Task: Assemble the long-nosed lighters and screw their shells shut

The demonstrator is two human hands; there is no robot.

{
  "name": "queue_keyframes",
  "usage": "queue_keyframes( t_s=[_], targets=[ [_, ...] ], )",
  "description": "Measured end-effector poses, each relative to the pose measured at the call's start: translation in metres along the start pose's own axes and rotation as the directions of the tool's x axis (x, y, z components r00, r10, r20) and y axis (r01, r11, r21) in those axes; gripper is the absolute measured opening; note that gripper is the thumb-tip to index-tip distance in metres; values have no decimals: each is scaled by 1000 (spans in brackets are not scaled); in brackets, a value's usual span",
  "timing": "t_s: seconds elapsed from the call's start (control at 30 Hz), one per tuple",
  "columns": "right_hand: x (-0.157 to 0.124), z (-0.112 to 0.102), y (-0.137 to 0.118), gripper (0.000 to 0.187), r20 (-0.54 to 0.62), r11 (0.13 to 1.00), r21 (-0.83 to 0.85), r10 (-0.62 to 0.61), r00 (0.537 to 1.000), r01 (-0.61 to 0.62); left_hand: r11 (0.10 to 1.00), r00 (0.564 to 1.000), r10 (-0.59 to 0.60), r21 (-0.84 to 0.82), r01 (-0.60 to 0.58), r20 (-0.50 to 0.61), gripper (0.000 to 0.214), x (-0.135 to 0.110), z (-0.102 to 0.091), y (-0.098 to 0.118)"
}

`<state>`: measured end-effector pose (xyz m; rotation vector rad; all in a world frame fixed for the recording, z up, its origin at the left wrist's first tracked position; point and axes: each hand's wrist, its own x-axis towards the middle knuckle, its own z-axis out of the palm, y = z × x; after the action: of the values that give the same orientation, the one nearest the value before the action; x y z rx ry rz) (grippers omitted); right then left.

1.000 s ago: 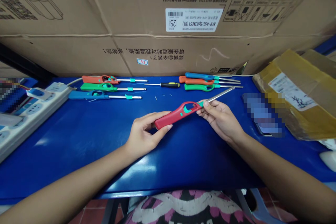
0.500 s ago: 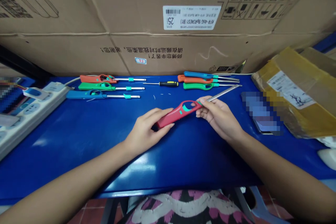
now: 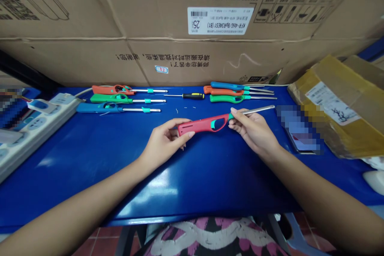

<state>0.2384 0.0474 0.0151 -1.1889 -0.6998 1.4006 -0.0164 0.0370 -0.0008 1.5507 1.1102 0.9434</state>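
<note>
Utility lighter (image 3: pixel 199 125), red with a steel nozzle (image 3: pixel 258 109), spans level between both hands, above the blue tabletop (image 3: pixel 90 176) and in front of a row of lighters (image 3: pixel 111 98). Left hand (image 3: pixel 165 142) fingers (image 3: pixel 183 124) clench the rear handle (image 3: pixel 187 128); right hand (image 3: pixel 252 130) fingers (image 3: pixel 237 120) pinch the teal collar (image 3: pixel 230 117). This two-point grip steadies the lighter and leaves its central opening uncovered.
</note>
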Motion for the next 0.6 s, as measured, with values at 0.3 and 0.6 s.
queue_keyframes(
  t_s=[0.3,0.6],
  targets=[
    [-3,-7,-10,53,168,798,-577,326,930,-175,810,942,279,481,-336,187,32,7,-17,-8],
    [-3,-13,13,16,642,144,-692,-328,693,708,663,902,303,612,-431,307,39,8,-16,-11]
  ],
)
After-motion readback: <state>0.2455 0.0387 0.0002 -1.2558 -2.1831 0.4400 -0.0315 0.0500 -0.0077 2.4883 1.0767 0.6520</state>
